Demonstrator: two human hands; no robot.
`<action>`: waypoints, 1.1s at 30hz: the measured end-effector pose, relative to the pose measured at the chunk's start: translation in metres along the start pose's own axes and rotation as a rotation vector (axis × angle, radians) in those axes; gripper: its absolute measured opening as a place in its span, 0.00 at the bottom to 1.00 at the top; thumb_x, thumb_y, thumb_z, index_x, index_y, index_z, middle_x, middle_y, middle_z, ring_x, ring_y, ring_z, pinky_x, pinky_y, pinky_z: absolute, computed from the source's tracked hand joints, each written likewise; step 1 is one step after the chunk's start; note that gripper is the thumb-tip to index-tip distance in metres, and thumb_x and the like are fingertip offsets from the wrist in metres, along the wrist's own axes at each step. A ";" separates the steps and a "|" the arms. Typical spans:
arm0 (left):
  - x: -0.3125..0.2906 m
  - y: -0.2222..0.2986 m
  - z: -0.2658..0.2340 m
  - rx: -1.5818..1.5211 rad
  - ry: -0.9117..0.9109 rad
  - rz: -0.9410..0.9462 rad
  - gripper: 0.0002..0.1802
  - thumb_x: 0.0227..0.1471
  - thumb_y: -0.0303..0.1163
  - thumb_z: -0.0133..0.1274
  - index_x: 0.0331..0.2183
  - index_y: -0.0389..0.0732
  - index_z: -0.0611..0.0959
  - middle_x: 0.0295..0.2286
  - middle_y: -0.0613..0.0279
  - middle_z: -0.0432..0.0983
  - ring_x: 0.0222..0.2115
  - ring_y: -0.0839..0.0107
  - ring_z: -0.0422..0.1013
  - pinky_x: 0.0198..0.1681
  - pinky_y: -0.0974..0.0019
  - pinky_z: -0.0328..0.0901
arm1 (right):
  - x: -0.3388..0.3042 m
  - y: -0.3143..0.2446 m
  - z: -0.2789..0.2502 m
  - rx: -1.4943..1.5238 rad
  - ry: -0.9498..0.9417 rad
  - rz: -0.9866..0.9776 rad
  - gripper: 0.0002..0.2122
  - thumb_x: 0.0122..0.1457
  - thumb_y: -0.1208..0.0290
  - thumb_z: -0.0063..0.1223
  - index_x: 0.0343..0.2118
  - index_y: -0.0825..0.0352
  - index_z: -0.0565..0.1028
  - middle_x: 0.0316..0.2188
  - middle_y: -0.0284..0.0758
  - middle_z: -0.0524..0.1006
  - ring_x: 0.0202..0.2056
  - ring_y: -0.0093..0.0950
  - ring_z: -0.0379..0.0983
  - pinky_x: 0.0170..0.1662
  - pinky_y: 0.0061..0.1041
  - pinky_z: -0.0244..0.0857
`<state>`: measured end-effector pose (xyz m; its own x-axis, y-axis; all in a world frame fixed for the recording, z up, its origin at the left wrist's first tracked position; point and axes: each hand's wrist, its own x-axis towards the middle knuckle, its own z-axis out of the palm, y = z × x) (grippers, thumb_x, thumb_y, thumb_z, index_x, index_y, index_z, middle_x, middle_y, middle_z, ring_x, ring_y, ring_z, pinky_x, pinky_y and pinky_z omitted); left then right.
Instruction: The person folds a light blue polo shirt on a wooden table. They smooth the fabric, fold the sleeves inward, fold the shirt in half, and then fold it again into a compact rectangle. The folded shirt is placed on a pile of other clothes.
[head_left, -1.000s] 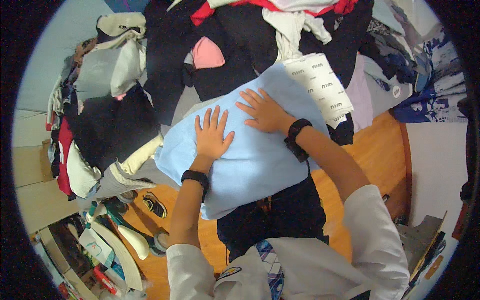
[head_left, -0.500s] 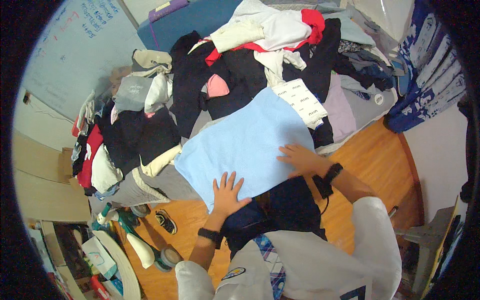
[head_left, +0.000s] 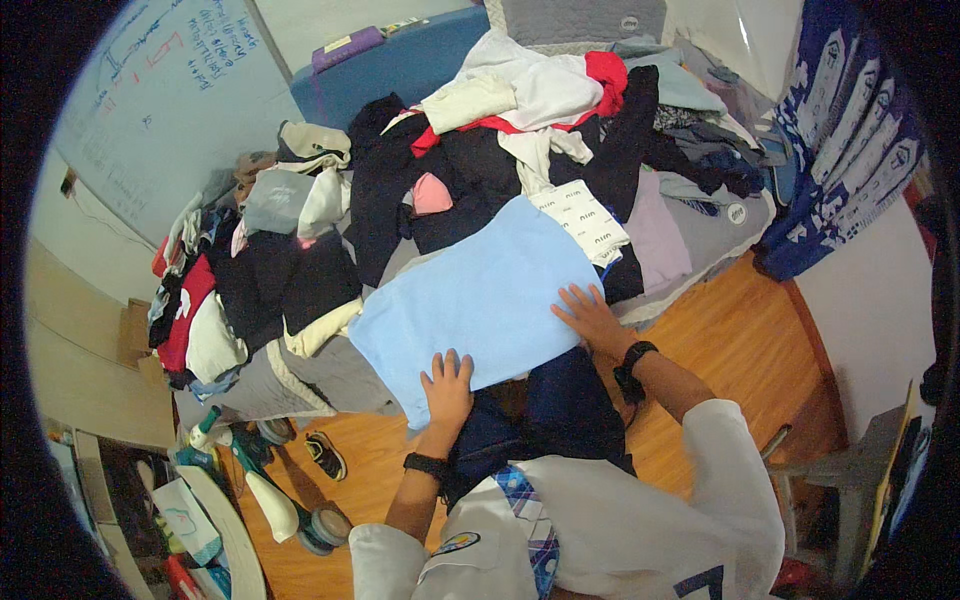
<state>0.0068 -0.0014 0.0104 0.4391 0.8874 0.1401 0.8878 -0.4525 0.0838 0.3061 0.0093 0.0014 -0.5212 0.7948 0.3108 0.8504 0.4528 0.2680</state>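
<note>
A light blue cloth [head_left: 480, 300] is spread over the near edge of the bed and reaches toward my lap. My left hand [head_left: 448, 392] lies on its near left part, palm down, fingers out. Over on the near right edge of the cloth rests my right hand [head_left: 590, 318], also flat with its fingers stretched. Neither hand grips anything that I can see. A white cloth with dark print [head_left: 588, 222] sits at the far right corner of the blue one and is partly covered by it.
Heaped clothes cover the bed: black garments [head_left: 310, 275], a white top [head_left: 530, 90] with red parts, a lilac piece [head_left: 660, 230] and a pink one [head_left: 432, 193]. On the floor at the left are a shoe [head_left: 325, 455] and a green-and-white wheeled thing [head_left: 265, 490].
The view has shifted, showing more behind the bed. My left fingers have drawn closer together. Both hands stay on the blue cloth, whose near edge looks straighter.
</note>
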 end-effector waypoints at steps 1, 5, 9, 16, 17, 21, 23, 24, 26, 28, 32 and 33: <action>-0.001 -0.001 0.000 0.016 0.029 0.010 0.24 0.33 0.26 0.49 0.38 0.46 0.67 0.42 0.56 0.58 0.44 0.56 0.53 0.40 0.46 0.53 | 0.003 0.001 0.001 0.004 -0.006 0.004 0.18 0.46 0.71 0.38 0.45 0.58 0.61 0.46 0.39 0.59 0.49 0.36 0.51 0.49 0.42 0.45; -0.009 -0.013 -0.002 -0.052 0.066 0.003 0.20 0.36 0.24 0.44 0.38 0.44 0.68 0.41 0.56 0.60 0.42 0.57 0.56 0.39 0.54 0.56 | 0.010 0.003 0.004 0.045 -0.056 0.055 0.18 0.47 0.71 0.38 0.45 0.59 0.60 0.46 0.39 0.58 0.49 0.36 0.51 0.47 0.42 0.47; -0.021 -0.025 -0.004 -0.053 0.068 0.020 0.19 0.36 0.24 0.43 0.38 0.44 0.67 0.40 0.56 0.60 0.41 0.58 0.57 0.38 0.57 0.58 | 0.009 0.002 0.005 -0.018 -0.115 0.043 0.19 0.46 0.66 0.40 0.44 0.59 0.61 0.46 0.39 0.58 0.49 0.36 0.51 0.46 0.41 0.49; -0.034 -0.063 -0.005 -0.288 -0.086 0.127 0.27 0.35 0.25 0.46 0.43 0.45 0.65 0.42 0.51 0.58 0.42 0.55 0.56 0.39 0.60 0.58 | 0.024 0.031 -0.016 0.513 -0.429 0.026 0.24 0.40 0.55 0.50 0.40 0.64 0.66 0.42 0.41 0.63 0.45 0.39 0.56 0.43 0.37 0.53; -0.030 -0.075 -0.005 -0.414 -0.218 0.095 0.27 0.36 0.26 0.48 0.44 0.44 0.64 0.42 0.51 0.58 0.42 0.55 0.57 0.40 0.60 0.58 | 0.037 0.039 -0.017 0.627 -0.517 0.068 0.23 0.40 0.55 0.50 0.37 0.64 0.67 0.40 0.42 0.64 0.43 0.39 0.58 0.43 0.36 0.55; 0.009 -0.133 0.002 -0.667 -0.479 -0.215 0.33 0.36 0.38 0.54 0.44 0.36 0.62 0.38 0.49 0.64 0.38 0.56 0.61 0.41 0.61 0.56 | 0.085 0.053 -0.011 0.495 -0.395 0.260 0.19 0.39 0.56 0.52 0.29 0.67 0.71 0.31 0.42 0.69 0.37 0.38 0.64 0.39 0.32 0.59; 0.031 -0.155 0.008 -0.825 -0.282 -0.507 0.37 0.35 0.40 0.55 0.46 0.34 0.59 0.36 0.48 0.64 0.37 0.57 0.61 0.40 0.61 0.57 | 0.109 0.058 -0.004 0.428 -0.266 0.449 0.21 0.37 0.56 0.54 0.30 0.69 0.69 0.32 0.43 0.68 0.36 0.38 0.64 0.37 0.33 0.60; 0.040 -0.166 0.010 -0.988 -0.150 -0.627 0.39 0.35 0.42 0.55 0.46 0.34 0.58 0.36 0.48 0.64 0.38 0.57 0.61 0.40 0.60 0.57 | 0.119 0.059 0.001 0.399 -0.200 0.545 0.23 0.35 0.56 0.55 0.31 0.70 0.69 0.32 0.43 0.68 0.36 0.39 0.64 0.37 0.33 0.61; 0.047 -0.182 0.014 -1.143 -0.039 -0.934 0.42 0.34 0.43 0.56 0.47 0.33 0.56 0.37 0.49 0.63 0.39 0.59 0.60 0.39 0.58 0.57 | 0.128 0.068 0.011 0.504 -0.253 0.823 0.27 0.33 0.55 0.56 0.33 0.73 0.67 0.33 0.47 0.66 0.37 0.40 0.63 0.39 0.31 0.59; 0.039 -0.187 0.023 -1.112 -0.086 -1.316 0.45 0.33 0.45 0.56 0.47 0.32 0.53 0.37 0.49 0.63 0.40 0.60 0.58 0.37 0.57 0.57 | 0.128 0.077 0.023 0.540 -0.316 0.956 0.32 0.28 0.55 0.60 0.33 0.77 0.65 0.34 0.53 0.64 0.37 0.42 0.62 0.40 0.31 0.58; 0.021 -0.191 0.051 -1.368 -0.230 -1.107 0.37 0.33 0.42 0.57 0.43 0.34 0.62 0.33 0.55 0.63 0.34 0.65 0.61 0.32 0.64 0.59 | 0.123 0.088 0.046 0.643 -0.255 0.916 0.30 0.30 0.57 0.60 0.33 0.76 0.65 0.34 0.52 0.65 0.36 0.39 0.64 0.38 0.28 0.59; 0.017 -0.194 0.055 -1.448 -0.219 -1.091 0.34 0.33 0.41 0.57 0.42 0.34 0.63 0.33 0.56 0.63 0.32 0.66 0.61 0.31 0.66 0.59 | 0.124 0.089 0.047 0.714 -0.242 0.900 0.29 0.30 0.58 0.60 0.33 0.76 0.66 0.33 0.51 0.66 0.35 0.38 0.64 0.37 0.28 0.59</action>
<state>-0.1506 0.1065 -0.0573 -0.0748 0.7443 -0.6636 0.0047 0.6657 0.7462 0.3207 0.1668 0.0206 0.2502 0.9653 -0.0748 0.7932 -0.2487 -0.5559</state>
